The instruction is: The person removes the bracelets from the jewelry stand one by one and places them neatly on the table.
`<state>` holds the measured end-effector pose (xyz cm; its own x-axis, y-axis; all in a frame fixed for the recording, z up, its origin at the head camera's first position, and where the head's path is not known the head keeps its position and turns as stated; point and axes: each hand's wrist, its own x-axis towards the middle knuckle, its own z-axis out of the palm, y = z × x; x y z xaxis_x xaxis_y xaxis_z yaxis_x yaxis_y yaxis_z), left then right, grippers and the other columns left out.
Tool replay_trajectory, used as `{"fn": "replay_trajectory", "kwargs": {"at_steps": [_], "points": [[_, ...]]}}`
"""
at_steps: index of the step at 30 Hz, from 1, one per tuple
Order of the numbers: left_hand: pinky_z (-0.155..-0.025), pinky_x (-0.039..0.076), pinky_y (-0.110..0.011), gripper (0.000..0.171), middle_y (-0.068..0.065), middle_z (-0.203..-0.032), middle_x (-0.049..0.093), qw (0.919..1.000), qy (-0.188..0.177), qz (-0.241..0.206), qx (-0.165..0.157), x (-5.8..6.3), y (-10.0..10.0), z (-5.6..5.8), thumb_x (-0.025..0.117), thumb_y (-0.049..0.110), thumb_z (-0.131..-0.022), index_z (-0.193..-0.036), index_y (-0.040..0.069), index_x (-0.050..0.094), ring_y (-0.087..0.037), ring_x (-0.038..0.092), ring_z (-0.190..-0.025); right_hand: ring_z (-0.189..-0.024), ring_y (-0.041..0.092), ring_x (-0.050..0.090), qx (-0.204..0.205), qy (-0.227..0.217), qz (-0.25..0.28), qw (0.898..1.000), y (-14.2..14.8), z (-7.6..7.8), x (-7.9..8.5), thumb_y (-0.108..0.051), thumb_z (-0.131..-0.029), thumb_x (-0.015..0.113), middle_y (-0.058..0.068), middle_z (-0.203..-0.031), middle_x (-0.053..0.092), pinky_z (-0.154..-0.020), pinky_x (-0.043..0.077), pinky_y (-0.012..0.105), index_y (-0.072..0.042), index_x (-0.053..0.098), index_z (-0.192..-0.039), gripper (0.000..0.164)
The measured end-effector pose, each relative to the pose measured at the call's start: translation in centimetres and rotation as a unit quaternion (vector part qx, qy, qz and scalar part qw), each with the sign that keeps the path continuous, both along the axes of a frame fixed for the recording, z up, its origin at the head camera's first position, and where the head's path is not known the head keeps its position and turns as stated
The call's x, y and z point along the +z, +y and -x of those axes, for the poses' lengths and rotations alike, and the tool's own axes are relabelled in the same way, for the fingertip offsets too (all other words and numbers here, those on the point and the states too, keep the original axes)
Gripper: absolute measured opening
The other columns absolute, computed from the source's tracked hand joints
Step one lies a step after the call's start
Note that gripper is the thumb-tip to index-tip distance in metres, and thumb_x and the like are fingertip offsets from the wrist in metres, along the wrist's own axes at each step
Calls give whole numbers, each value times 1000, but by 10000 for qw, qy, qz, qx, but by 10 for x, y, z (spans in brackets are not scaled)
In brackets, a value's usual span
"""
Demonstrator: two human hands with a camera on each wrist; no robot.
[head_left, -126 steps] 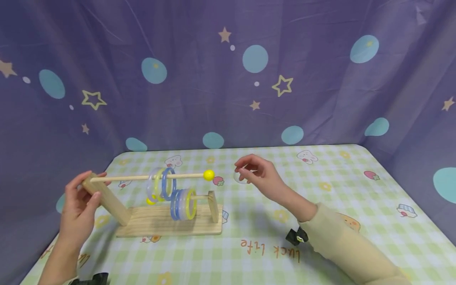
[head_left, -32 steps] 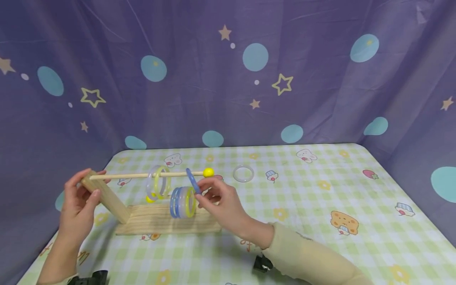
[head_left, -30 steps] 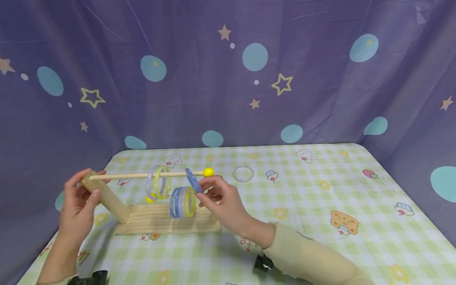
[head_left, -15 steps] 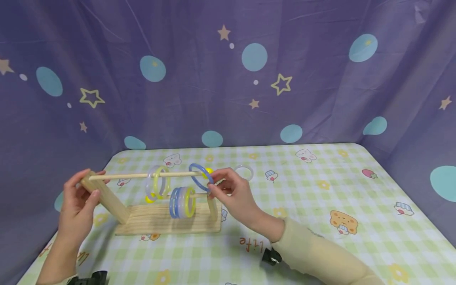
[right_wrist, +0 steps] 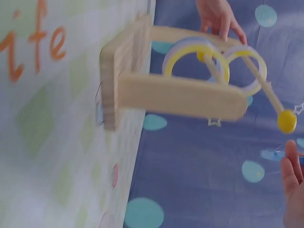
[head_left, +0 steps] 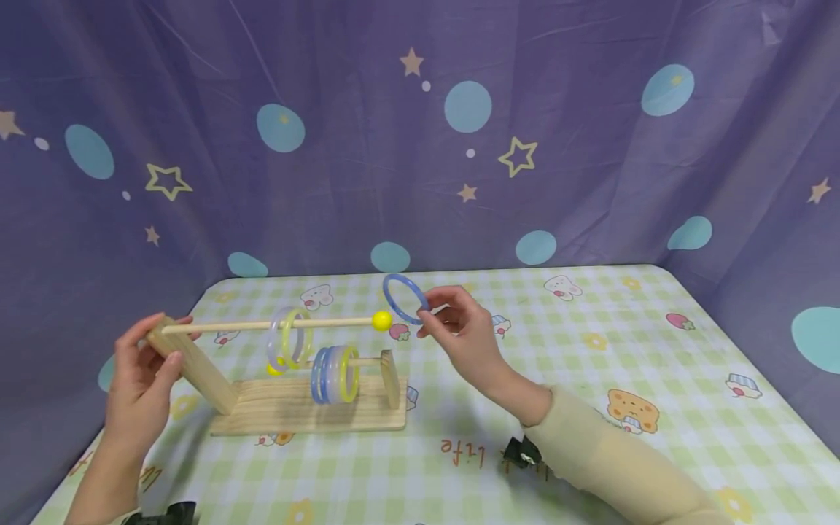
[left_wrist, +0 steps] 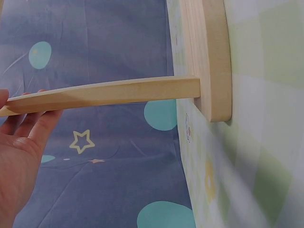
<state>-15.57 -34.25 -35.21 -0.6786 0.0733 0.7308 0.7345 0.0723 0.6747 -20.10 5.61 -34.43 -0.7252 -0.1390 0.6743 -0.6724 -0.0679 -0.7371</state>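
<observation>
A wooden bangle stand [head_left: 282, 417] is on the left half of the table. My left hand [head_left: 139, 390] grips the top of its tall upright [head_left: 208, 379]. Between thumb and fingertips, my right hand [head_left: 469, 339] pinches a blue bangle [head_left: 387, 293], raised just right of the yellow ball [head_left: 382, 321] at the upper rod's tip. A pale lilac bangle [head_left: 271, 343] and a yellow-green bangle [head_left: 286, 348] hang on the upper rod [head_left: 230, 327]. Several blue, lilac and yellow bangles [head_left: 337, 375] sit together on the lower rod. In the right wrist view, the blue bangle [right_wrist: 272, 155] shows only partly.
The short upright [head_left: 391, 380] stands at the base's right end. A second yellow ball [head_left: 275, 367] shows behind the hanging bangles. Green checked cloth [head_left: 564, 372] covers the table, and a purple curtain [head_left: 341, 189] rises behind it.
My right hand has drawn the blue bangle rightward along the upper rod and off over the yellow ball. The right hand now hides the clear bangle on the table. My left hand keeps its grip.
</observation>
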Motion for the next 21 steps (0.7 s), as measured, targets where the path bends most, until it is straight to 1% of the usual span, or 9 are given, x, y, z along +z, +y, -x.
{"fn": "replay_trajectory", "kwargs": {"at_steps": [1,4,5,8,12,15,18,20,21], "points": [[-90,44,-14,52,-11,-134,53,10000,-7,5,22,0,0,0,34,-19,-95,-145,-5,25,-14,56,-117,-65,19,66,-39,-8,-13,10000,3,2,-1,10,-88,65,19,-93,63,-62,57,33,7,58,-109,23],[-88,45,-14,51,-7,-133,55,9992,-233,9,331,1,2,-2,36,-16,-97,-145,-3,26,-13,57,-116,-65,18,66,-149,-49,-48,9999,12,8,-2,10,-88,64,19,-92,63,-62,57,33,8,58,-109,22],[-88,45,-14,51,-7,-133,55,9989,-290,-8,356,1,2,-2,36,-15,-97,-145,-3,26,-13,57,-115,-65,17,66,-202,-59,-63,9998,15,10,-3,10,-88,64,19,-92,63,-62,57,32,8,58,-109,21],[-86,46,-14,50,-3,-132,56,9972,-471,-3,575,1,3,-3,37,-13,-98,-145,-2,26,-11,58,-114,-65,16,66,-342,-102,-123,9993,25,16,-6,8,-89,64,19,-91,63,-61,56,29,7,59,-109,20],[-88,45,-15,52,-9,-133,54,9997,-158,-70,154,0,1,0,34,-18,-96,-145,-4,26,-14,57,-115,-65,15,66,-438,-139,-168,9988,37,25,-11,7,-89,64,20,-91,64,-60,55,26,8,59,-108,19],[-89,45,-15,53,-12,-134,52,10000,26,-70,-66,-1,0,2,32,-21,-94,-144,-5,26,-15,57,-116,-65,14,66,-493,-102,-196,9985,45,31,-15,8,-90,64,20,-90,64,-60,55,26,9,60,-107,18],[-88,45,-15,53,-12,-134,52,10000,36,-49,-60,-2,-2,3,32,-21,-94,-144,-4,26,-15,57,-116,-64,13,65,-624,-35,-278,9977,52,37,-17,7,-90,64,19,-90,64,-59,55,25,8,60,-106,17],[-88,45,-15,53,-12,-134,53,10000,26,-13,-4,-2,-2,3,32,-21,-94,-144,-5,26,-15,57,-116,-64,13,65,-724,25,-343,9968,57,40,-19,6,-90,64,19,-90,65,-57,54,24,7,61,-105,16],[-88,45,-14,52,-11,-134,53,10000,-21,25,77,-2,-2,2,33,-20,-95,-144,-4,25,-14,57,-116,-63,13,65,-780,53,-375,9962,59,42,-19,6,-90,64,18,-90,65,-57,53,23,7,61,-105,16]]}}
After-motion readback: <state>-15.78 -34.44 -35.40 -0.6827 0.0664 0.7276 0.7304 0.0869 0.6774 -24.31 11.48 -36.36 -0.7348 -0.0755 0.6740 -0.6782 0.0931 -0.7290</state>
